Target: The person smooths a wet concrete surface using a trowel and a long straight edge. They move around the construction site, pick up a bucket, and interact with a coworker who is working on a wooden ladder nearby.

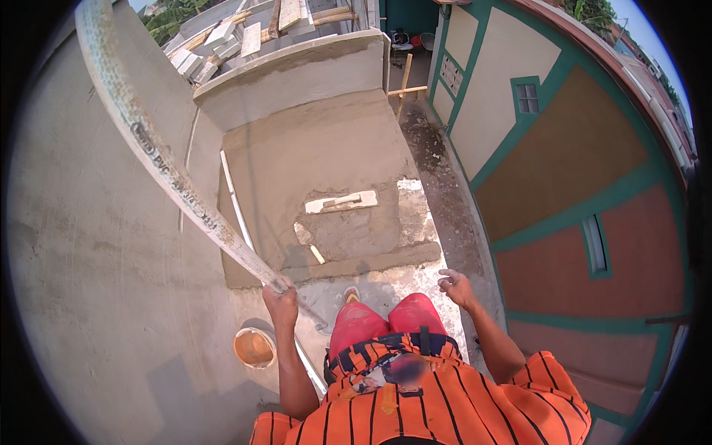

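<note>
My left hand [280,305] is wrapped round a long whitish PVC pipe [174,174], which slants up past the wall to the upper left. Its lower end shows just beyond my fist, near the floor by my leg. My right hand [456,288] hangs at my right side with nothing in it, fingers partly bent and apart. In front of me, a pale plastering float [319,205] with a bar handle lies on wet grey mortar [319,141]. Nearer me, a small tool with a pale handle [317,254] lies in the mortar, its blade hard to make out.
A thin white pipe [236,200] lies along the left wall [89,245]. Beside my left arm stands a bucket [254,348] with something orange inside. A low wall [297,78] bounds the far end, blocks [221,37] and timber behind it. A lower passage [452,200] runs along the right.
</note>
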`<state>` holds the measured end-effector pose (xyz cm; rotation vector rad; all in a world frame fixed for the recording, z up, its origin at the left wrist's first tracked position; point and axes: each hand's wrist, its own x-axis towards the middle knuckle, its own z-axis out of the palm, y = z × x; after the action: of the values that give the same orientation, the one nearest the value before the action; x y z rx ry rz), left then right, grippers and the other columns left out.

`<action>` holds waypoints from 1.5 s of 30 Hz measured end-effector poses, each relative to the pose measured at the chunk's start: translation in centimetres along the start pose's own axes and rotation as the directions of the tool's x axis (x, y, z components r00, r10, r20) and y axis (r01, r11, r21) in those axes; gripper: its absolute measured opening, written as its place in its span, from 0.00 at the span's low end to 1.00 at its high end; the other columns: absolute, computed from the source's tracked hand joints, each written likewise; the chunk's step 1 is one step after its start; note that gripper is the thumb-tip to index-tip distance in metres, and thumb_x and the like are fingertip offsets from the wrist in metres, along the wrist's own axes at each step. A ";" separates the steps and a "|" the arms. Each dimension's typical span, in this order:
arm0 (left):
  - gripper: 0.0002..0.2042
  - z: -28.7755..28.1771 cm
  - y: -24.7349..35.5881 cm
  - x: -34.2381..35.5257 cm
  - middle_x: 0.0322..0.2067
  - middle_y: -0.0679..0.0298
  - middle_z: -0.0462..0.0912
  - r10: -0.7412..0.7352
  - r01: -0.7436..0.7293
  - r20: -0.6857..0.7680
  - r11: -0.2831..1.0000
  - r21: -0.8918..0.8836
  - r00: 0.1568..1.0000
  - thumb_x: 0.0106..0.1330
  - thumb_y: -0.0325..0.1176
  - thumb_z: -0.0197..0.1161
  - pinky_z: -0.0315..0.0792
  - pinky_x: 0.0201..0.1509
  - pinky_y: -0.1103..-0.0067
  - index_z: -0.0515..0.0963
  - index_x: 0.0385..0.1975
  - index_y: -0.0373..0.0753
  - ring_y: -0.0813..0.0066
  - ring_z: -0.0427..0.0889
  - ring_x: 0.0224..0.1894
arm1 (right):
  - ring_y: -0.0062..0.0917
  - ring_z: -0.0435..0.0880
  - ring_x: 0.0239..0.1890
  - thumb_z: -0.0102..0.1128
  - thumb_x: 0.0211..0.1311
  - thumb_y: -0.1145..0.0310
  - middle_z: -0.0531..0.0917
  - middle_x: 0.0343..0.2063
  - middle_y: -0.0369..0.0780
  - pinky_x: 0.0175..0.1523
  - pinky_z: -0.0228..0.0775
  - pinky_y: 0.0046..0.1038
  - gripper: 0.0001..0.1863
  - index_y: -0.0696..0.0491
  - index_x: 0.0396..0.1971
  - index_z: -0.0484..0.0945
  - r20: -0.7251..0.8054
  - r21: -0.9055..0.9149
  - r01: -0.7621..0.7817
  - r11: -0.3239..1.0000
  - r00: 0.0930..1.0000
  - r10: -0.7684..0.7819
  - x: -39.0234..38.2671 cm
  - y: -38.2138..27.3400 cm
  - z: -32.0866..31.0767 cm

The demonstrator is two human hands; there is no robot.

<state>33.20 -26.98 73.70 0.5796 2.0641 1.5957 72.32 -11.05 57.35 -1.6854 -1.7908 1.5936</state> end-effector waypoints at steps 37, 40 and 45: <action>0.19 39.7 -11.1 -16.0 0.41 0.54 0.78 0.335 -0.846 0.869 0.272 -0.459 -0.364 0.49 0.21 0.57 0.60 0.62 0.62 0.76 0.44 0.39 0.54 0.71 0.56 | 0.42 0.83 0.33 0.67 0.43 0.54 0.84 0.28 0.47 0.41 0.74 0.39 0.18 0.52 0.30 0.84 -0.120 0.165 -0.936 0.310 0.293 0.948 -57.7 5.9 6.6; 0.17 41.6 -12.9 -18.3 0.41 0.53 0.79 -0.020 -0.867 0.977 0.465 -0.177 -0.210 0.52 0.21 0.57 0.68 0.55 0.66 0.75 0.44 0.36 0.56 0.76 0.51 | 0.43 0.83 0.35 0.65 0.46 0.50 0.84 0.29 0.46 0.43 0.73 0.41 0.21 0.50 0.34 0.83 -0.155 0.307 -0.886 0.348 0.314 0.937 -54.1 7.4 6.5; 0.14 38.3 -18.3 -16.7 0.29 0.60 0.81 -0.345 -0.736 0.900 0.675 0.042 -0.265 0.56 0.24 0.57 0.73 0.38 0.76 0.75 0.44 0.32 0.74 0.80 0.32 | 0.44 0.82 0.40 0.60 0.49 0.53 0.84 0.33 0.49 0.47 0.73 0.42 0.22 0.55 0.39 0.81 -0.156 0.371 -0.843 0.389 0.357 0.921 -49.2 16.0 7.0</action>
<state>68.51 -11.47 49.34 1.8867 0.8556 -0.2251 92.29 -58.48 66.25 -2.8186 -0.3438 1.5109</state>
